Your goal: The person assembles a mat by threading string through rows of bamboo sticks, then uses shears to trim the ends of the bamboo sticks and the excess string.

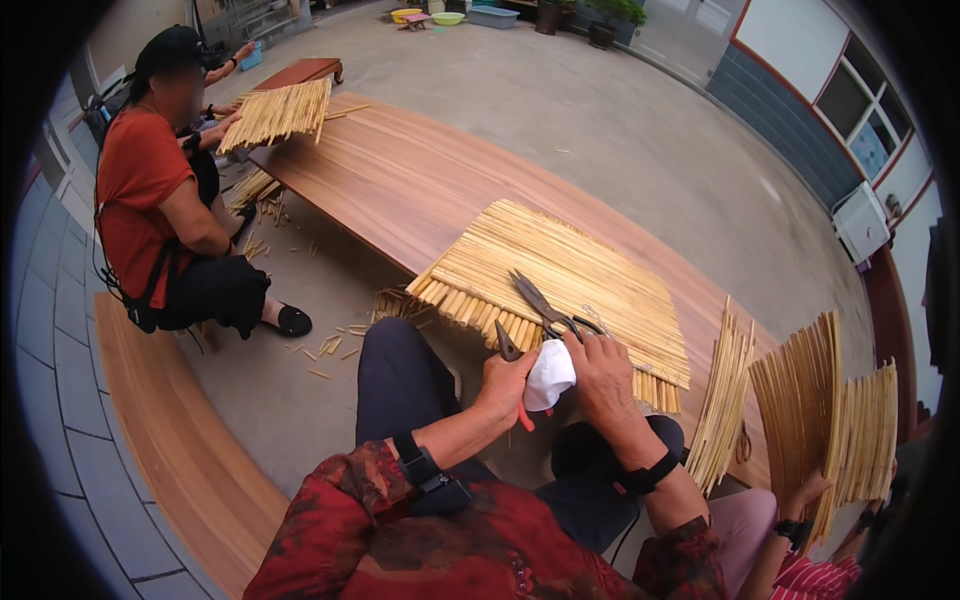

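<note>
My left hand point(505, 385) is closed round pliers point(508, 345) with dark jaws and red handles. A crumpled white piece point(550, 376), like cloth or paper, sits between my two hands against the pliers. My right hand point(605, 372) has its fingers curled by that white piece and by the dark handles of the scissors point(535, 298); which of them it grips is hidden. The scissors' blades point away over a mat of yellow reed stalks point(580, 265). Loops of thin wire point(592, 318) seem to lie by the handles.
The mat lies on a long wooden board point(400, 165). Loose stalks point(722, 400) and a reed mat held by another person point(800, 400) are at right. At far left a person in red point(150, 190) holds another mat point(280, 112). Stalk offcuts point(330, 345) litter the floor.
</note>
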`<state>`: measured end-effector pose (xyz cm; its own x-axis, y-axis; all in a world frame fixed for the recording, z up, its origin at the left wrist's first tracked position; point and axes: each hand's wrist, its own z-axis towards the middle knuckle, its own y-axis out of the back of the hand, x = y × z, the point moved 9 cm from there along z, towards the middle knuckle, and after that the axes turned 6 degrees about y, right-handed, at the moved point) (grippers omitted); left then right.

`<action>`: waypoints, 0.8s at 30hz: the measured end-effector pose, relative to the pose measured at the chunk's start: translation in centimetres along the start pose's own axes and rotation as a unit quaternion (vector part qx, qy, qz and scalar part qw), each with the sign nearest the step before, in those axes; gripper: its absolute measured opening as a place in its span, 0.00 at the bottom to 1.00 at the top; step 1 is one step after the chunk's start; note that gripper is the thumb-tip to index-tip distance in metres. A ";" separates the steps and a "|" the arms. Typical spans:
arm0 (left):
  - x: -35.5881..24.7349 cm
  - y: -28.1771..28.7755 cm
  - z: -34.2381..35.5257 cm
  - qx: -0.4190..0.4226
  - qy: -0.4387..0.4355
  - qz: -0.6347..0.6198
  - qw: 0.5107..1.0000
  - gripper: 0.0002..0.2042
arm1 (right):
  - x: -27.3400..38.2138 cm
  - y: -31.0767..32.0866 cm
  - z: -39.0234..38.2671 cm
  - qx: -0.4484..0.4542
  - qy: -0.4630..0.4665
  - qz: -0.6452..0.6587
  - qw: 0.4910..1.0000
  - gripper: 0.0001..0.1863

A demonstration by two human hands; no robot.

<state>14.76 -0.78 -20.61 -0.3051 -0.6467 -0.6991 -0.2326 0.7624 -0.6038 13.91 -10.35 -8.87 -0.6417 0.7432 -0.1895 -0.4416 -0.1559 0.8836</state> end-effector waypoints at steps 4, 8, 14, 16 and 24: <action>-0.8 -1.5 -1.7 0.099 0.038 0.087 0.991 0.16 | -0.3 0.6 -0.1 -0.012 0.012 0.017 1.000 0.20; -3.4 -0.5 -3.4 0.186 -0.042 0.284 0.940 0.08 | -0.3 1.8 -0.4 -0.058 0.007 0.036 0.998 0.20; -9.3 -3.3 -10.9 0.056 -0.558 0.564 0.606 0.17 | 0.2 3.0 -1.3 -0.101 0.024 0.015 0.994 0.16; -8.8 -3.9 -11.5 0.031 -0.578 0.658 0.481 0.19 | 0.1 3.4 -1.3 -0.115 0.030 0.000 0.993 0.15; -8.1 -7.8 -12.1 0.033 -0.587 0.764 0.265 0.23 | -0.1 5.0 -1.1 -0.130 0.037 0.061 0.989 0.13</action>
<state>7.87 -1.24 -5.62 0.5106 0.8255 0.2405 -0.6381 0.1764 0.7495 11.09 -11.93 -4.91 -0.7394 0.6611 -0.1275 -0.4983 -0.4101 0.7639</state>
